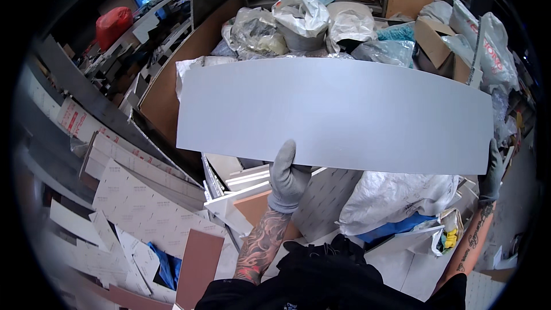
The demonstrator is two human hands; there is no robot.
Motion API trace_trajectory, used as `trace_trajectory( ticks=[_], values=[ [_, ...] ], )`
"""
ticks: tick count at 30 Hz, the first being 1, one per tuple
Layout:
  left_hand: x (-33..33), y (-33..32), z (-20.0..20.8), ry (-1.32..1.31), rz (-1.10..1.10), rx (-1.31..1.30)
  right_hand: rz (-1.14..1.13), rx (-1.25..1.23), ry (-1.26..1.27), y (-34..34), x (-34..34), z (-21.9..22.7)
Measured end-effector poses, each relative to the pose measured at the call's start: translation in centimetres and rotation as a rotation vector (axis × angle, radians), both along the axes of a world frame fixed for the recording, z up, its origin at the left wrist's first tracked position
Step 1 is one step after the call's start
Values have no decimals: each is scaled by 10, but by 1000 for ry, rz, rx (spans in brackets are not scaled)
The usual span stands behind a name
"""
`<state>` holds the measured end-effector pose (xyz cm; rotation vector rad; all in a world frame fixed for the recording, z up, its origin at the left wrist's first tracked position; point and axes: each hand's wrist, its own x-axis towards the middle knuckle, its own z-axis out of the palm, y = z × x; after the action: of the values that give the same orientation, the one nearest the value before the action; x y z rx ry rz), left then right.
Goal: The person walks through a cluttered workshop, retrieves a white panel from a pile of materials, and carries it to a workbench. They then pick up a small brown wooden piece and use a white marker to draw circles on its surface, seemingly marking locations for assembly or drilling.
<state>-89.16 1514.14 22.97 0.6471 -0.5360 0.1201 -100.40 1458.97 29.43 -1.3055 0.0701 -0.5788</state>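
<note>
A long, flat, pale grey rectangular panel is held level across the middle of the frame, above bulging plastic bags in a brown bin. The grey-gloved left hand is clenched on its lower edge, the gloved right hand on its lower right corner. The board seems best kept level, both grips firm, clear of the stacked white offcuts below.
</note>
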Motion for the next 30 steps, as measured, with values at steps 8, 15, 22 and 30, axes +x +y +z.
trace_trajectory(
  ticks=[8,15,22,30],
  values=[
    [-31,-30,-12,-498,847,719,119,-57,19,-74,24,-60],
    [-59,-32,-9,-479,970,883,224,46,54,-83,45,-75],
    [-63,0,-14,-454,908,862,214,22,25,-43,64,-78],
    [13,49,-11,279,-63,-644,281,440,-217,54,100,-95]
  ],
)
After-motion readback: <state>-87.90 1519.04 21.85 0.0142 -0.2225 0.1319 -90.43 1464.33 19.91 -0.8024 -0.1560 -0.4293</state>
